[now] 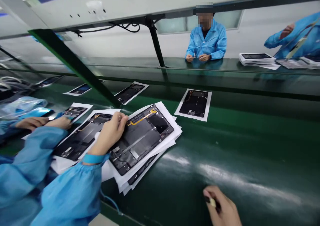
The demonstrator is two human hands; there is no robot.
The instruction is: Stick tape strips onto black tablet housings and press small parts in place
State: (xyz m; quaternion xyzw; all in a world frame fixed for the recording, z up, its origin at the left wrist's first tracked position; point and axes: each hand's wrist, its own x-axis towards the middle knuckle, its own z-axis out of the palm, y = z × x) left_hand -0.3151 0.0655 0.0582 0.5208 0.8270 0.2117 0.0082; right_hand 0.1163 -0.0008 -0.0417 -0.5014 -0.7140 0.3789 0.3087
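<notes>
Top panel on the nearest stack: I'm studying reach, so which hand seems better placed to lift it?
Probably the left hand: it is at the top panel's edge. The right hand is apart from the stack, holding a small object.

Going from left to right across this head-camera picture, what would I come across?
A neighbouring co-worker's hand → the camera wearer's left hand → a separate tablet back panel → the wearer's right hand → a far paper-edged stack → a far co-worker's raised hand.
</notes>
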